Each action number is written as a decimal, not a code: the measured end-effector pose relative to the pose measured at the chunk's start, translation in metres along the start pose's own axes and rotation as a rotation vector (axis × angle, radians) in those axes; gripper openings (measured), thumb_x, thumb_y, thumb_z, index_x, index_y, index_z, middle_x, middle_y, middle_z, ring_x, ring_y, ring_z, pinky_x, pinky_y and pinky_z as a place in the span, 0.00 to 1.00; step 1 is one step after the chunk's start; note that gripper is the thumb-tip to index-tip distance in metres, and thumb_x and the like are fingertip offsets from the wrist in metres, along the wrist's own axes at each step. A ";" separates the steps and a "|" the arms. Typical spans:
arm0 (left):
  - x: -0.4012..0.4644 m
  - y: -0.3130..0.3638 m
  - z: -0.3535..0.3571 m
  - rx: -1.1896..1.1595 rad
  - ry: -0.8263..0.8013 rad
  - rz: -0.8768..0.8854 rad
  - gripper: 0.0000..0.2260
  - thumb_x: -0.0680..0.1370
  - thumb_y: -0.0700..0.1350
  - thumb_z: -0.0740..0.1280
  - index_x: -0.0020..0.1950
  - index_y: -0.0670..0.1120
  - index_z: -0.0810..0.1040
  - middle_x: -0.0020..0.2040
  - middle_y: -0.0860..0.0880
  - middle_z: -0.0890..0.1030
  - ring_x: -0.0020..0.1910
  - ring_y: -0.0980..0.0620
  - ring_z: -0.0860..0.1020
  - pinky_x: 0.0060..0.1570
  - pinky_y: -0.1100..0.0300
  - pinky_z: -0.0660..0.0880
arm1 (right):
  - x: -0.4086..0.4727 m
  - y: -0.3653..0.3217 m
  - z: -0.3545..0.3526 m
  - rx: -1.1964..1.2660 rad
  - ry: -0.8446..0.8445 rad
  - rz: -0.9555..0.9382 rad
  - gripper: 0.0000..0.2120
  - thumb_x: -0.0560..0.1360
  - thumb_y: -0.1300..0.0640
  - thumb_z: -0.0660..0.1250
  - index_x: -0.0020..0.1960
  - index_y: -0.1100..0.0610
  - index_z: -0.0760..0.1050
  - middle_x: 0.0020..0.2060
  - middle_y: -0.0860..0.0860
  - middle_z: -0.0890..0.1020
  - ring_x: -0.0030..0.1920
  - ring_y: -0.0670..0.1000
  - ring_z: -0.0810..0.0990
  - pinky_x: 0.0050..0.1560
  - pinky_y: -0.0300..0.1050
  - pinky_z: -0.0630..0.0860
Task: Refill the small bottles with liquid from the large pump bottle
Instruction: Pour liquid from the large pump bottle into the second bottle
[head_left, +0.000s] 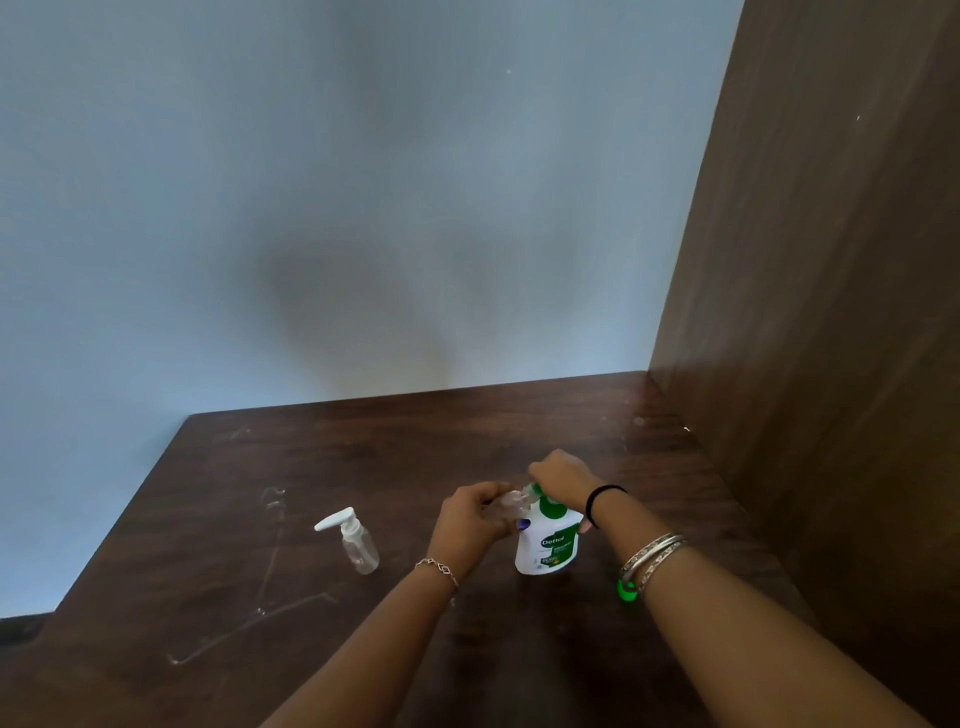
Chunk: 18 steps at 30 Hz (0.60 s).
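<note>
We look down on a dark wooden table (322, 467) set in a corner, a pale wall behind its far edge and a wooden panel (831, 312) along its right edge. Near the middle of the table, toward the right, stands the large pump bottle (548, 545), white with a green label, upright. Our right hand (563, 480) sits on top of its pump head, fingers curled down over it. Just to the left, touching the spout, our left hand (475, 517) wraps curled fingers around a small clear bottle (506, 506), tilted, its mouth pointing right toward the spout. Whether the mouth sits exactly under the spout, we cannot tell; that alignment decides the next press. Well apart to the left stands a second small bottle (356, 543), its white pump fitted, leaning slightly.
</note>
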<state>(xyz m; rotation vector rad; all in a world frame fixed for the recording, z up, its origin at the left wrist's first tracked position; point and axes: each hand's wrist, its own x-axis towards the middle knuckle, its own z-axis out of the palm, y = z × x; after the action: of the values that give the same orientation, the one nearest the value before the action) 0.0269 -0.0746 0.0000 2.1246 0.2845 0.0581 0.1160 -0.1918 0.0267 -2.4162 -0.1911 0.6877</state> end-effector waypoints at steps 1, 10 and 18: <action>0.000 -0.001 0.000 0.004 0.005 -0.003 0.21 0.67 0.42 0.74 0.59 0.44 0.77 0.53 0.49 0.82 0.48 0.60 0.75 0.42 0.75 0.68 | 0.005 0.003 0.004 0.002 0.023 0.001 0.14 0.75 0.57 0.57 0.31 0.57 0.66 0.36 0.56 0.73 0.40 0.56 0.74 0.41 0.47 0.69; 0.000 -0.001 0.000 -0.013 -0.019 -0.006 0.23 0.68 0.43 0.74 0.61 0.45 0.76 0.54 0.48 0.81 0.50 0.59 0.75 0.49 0.69 0.68 | -0.003 -0.001 -0.005 0.064 -0.042 0.012 0.11 0.76 0.55 0.57 0.40 0.60 0.71 0.33 0.54 0.72 0.40 0.56 0.74 0.39 0.46 0.70; -0.001 -0.002 -0.001 -0.037 -0.017 -0.010 0.20 0.68 0.42 0.74 0.59 0.44 0.77 0.51 0.49 0.81 0.48 0.58 0.76 0.48 0.66 0.69 | -0.003 0.002 0.000 0.057 0.008 -0.002 0.13 0.75 0.54 0.57 0.33 0.57 0.67 0.34 0.55 0.73 0.41 0.57 0.74 0.41 0.47 0.72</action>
<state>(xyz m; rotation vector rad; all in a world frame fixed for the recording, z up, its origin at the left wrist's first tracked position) 0.0252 -0.0732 -0.0016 2.0856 0.2823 0.0389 0.1135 -0.1941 0.0261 -2.3640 -0.1687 0.6732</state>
